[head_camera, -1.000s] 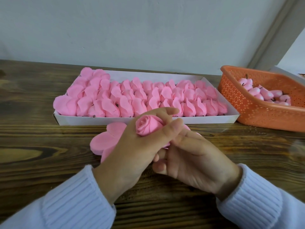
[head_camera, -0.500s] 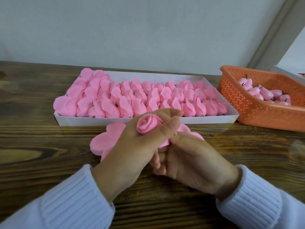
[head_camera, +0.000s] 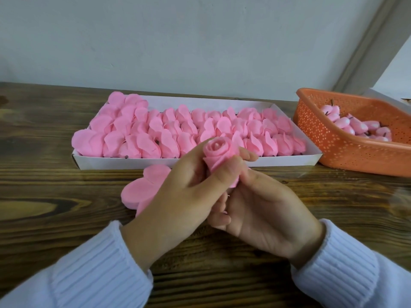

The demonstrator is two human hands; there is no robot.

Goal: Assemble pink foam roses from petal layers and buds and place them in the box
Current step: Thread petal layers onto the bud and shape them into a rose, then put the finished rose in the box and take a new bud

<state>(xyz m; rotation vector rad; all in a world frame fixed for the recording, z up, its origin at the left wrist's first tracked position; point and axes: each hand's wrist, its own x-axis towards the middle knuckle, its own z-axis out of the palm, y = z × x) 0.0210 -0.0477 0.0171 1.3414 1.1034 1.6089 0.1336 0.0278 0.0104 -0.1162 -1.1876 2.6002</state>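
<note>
Finding: the rose point(head_camera: 219, 150) is off the bench point(head_camera: 55, 185), held in both hands in front of the box point(head_camera: 200, 162).

Left grip point(head_camera: 184, 187): clenched round the rose body, thumb across the near side, fingers behind.

Right grip point(head_camera: 266, 214): fingers curled, pinching the rose's lower end from beneath (the exact contact is partly hidden by the left thumb).

Orientation: the rose's long axis stands nearly upright, bloom end up and tilted slightly towards the box.

Governing relation: the box lies directly beyond the rose, its front wall just behind the left fingertips. The left grip is the nearer one. In my judgement, placing needs a short forward carry.

The finished roses point(head_camera: 155, 134) pack the box closely. No free slot can be made out.

Other items: a petal layer stack point(head_camera: 142, 192) lies beside the left wrist, and the buds point(head_camera: 353, 127) sit in the orange basket point(head_camera: 333, 147) at right.

Markings: no brand, label or legible writing.
</note>
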